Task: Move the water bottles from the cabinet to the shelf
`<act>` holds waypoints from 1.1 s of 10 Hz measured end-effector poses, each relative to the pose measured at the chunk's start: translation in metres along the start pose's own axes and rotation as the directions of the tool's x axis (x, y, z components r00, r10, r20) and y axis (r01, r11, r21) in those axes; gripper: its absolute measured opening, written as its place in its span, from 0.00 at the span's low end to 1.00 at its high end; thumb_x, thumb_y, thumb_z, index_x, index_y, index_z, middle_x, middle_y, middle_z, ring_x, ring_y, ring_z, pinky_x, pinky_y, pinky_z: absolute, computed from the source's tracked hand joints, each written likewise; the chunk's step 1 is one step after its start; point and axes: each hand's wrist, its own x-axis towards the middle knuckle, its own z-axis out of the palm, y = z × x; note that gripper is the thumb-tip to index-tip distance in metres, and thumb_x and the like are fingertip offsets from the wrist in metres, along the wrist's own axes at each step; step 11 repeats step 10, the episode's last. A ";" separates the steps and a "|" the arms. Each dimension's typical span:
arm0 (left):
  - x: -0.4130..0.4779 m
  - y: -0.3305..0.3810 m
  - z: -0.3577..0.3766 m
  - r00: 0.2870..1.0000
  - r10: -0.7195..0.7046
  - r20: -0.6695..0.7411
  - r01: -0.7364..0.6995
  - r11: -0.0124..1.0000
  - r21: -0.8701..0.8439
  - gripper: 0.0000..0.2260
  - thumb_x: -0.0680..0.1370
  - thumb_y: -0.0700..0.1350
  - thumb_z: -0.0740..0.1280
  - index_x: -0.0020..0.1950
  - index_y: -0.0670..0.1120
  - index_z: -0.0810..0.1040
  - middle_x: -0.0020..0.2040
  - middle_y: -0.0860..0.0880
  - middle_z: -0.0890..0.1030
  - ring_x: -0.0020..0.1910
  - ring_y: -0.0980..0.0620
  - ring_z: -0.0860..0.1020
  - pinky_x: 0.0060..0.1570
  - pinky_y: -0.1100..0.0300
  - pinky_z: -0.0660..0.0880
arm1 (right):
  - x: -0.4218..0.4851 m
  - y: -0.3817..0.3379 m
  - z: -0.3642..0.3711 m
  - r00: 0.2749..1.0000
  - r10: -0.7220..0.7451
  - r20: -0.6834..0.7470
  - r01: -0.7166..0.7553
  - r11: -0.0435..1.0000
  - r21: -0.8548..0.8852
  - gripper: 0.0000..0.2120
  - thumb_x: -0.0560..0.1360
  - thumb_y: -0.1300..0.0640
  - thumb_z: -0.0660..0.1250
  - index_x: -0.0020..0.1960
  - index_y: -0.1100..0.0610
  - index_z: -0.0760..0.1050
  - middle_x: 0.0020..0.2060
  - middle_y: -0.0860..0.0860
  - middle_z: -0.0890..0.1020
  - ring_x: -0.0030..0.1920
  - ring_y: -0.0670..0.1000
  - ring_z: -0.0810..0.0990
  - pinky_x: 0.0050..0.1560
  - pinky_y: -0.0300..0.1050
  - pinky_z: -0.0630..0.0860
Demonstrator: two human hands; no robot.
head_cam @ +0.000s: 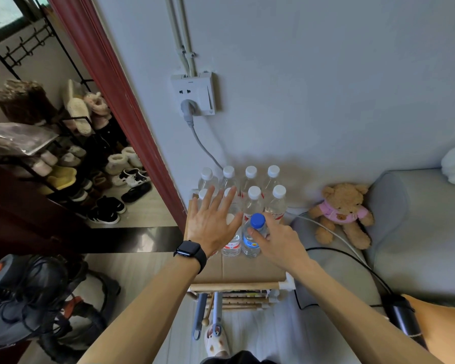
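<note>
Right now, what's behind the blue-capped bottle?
Behind the blue-capped bottle, held by the right hand, stand white-capped bottles in rows to the wall. The left hand covers some.

A single head-worn wide-angle camera looks steeply down and forward from above the person's arms, facing the wall [326,74] at twelve o'clock. It sits close over the shelf [247,269] at centre frame, with the doorway at nine o'clock and a sofa [418,232] at three o'clock.
</note>
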 end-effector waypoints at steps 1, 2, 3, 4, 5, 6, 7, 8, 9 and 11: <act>-0.001 0.001 0.001 1.000 0.000 0.004 0.000 0.999 0.044 0.29 0.80 0.66 0.42 0.79 0.58 0.42 0.80 0.53 0.58 0.80 0.49 0.46 0.75 0.39 0.50 | -0.002 0.001 0.003 1.000 0.009 -0.004 -0.009 0.999 0.049 0.17 0.79 0.38 0.59 0.65 0.43 0.66 0.46 0.42 0.78 0.40 0.44 0.77 0.52 0.47 0.75; -0.001 0.000 0.000 1.000 -0.001 0.014 0.000 0.999 0.045 0.28 0.80 0.65 0.41 0.79 0.59 0.41 0.80 0.53 0.57 0.80 0.50 0.45 0.75 0.39 0.48 | -0.004 0.006 0.008 1.000 0.021 0.004 -0.021 0.996 0.091 0.19 0.77 0.34 0.57 0.66 0.35 0.62 0.55 0.44 0.79 0.50 0.47 0.80 0.52 0.44 0.72; -0.001 -0.001 -0.002 1.000 -0.011 0.027 0.011 1.000 0.021 0.28 0.80 0.66 0.42 0.79 0.61 0.41 0.80 0.53 0.56 0.80 0.50 0.44 0.76 0.40 0.46 | -0.004 0.011 0.009 1.000 0.020 0.024 -0.024 0.988 0.155 0.20 0.76 0.31 0.58 0.66 0.27 0.56 0.65 0.46 0.75 0.61 0.51 0.78 0.58 0.45 0.72; -0.001 0.000 -0.004 0.999 -0.007 0.046 0.007 1.000 0.003 0.31 0.78 0.70 0.43 0.78 0.62 0.40 0.81 0.53 0.53 0.79 0.51 0.42 0.76 0.40 0.45 | -0.007 0.008 0.004 0.999 0.001 0.039 -0.007 0.984 0.179 0.22 0.74 0.30 0.59 0.62 0.18 0.51 0.69 0.43 0.73 0.66 0.50 0.75 0.64 0.48 0.73; 0.000 0.001 -0.005 0.998 0.005 0.056 -0.005 1.000 0.006 0.33 0.77 0.71 0.40 0.79 0.62 0.40 0.81 0.54 0.49 0.79 0.51 0.41 0.76 0.40 0.45 | -0.007 0.009 0.001 1.000 0.005 0.022 -0.008 0.984 0.180 0.24 0.73 0.29 0.60 0.63 0.19 0.51 0.69 0.39 0.72 0.67 0.48 0.74 0.65 0.50 0.74; 0.001 0.001 -0.006 0.998 0.014 0.055 -0.014 1.000 0.000 0.31 0.78 0.69 0.40 0.79 0.60 0.39 0.81 0.56 0.45 0.79 0.51 0.39 0.76 0.40 0.45 | -0.007 0.008 -0.001 1.000 0.000 0.024 -0.004 0.984 0.181 0.24 0.73 0.28 0.61 0.65 0.23 0.56 0.66 0.35 0.73 0.66 0.47 0.74 0.63 0.50 0.75; -0.001 0.001 -0.005 0.999 0.024 0.048 -0.024 1.000 -0.014 0.28 0.81 0.65 0.41 0.79 0.59 0.39 0.80 0.57 0.39 0.79 0.51 0.38 0.76 0.42 0.44 | -0.006 0.008 -0.004 0.999 -0.008 0.039 0.001 0.986 0.167 0.22 0.73 0.30 0.60 0.65 0.26 0.59 0.65 0.36 0.73 0.66 0.48 0.73 0.63 0.50 0.75; -0.001 0.001 -0.007 0.998 0.016 0.059 -0.016 1.000 -0.004 0.28 0.81 0.64 0.40 0.79 0.58 0.38 0.79 0.59 0.36 0.78 0.52 0.37 0.76 0.42 0.43 | -0.007 0.009 -0.007 0.997 0.010 0.075 -0.019 0.993 0.119 0.25 0.74 0.34 0.61 0.69 0.34 0.60 0.67 0.38 0.73 0.67 0.50 0.71 0.64 0.51 0.73; -0.001 0.001 -0.007 0.997 0.013 0.074 -0.013 1.000 -0.007 0.28 0.81 0.63 0.40 0.79 0.58 0.37 0.79 0.59 0.36 0.78 0.52 0.36 0.76 0.42 0.43 | -0.004 0.007 -0.019 0.989 0.013 0.150 -0.017 1.000 0.022 0.25 0.77 0.38 0.62 0.72 0.38 0.62 0.67 0.41 0.74 0.67 0.50 0.72 0.64 0.49 0.72; -0.001 0.003 -0.008 0.996 0.013 0.090 -0.013 1.000 -0.001 0.28 0.81 0.64 0.40 0.79 0.58 0.37 0.78 0.60 0.36 0.78 0.52 0.37 0.77 0.43 0.43 | 0.003 -0.001 -0.049 0.965 0.011 0.261 0.008 0.997 -0.073 0.22 0.78 0.43 0.64 0.71 0.41 0.68 0.65 0.43 0.77 0.63 0.48 0.75 0.59 0.43 0.72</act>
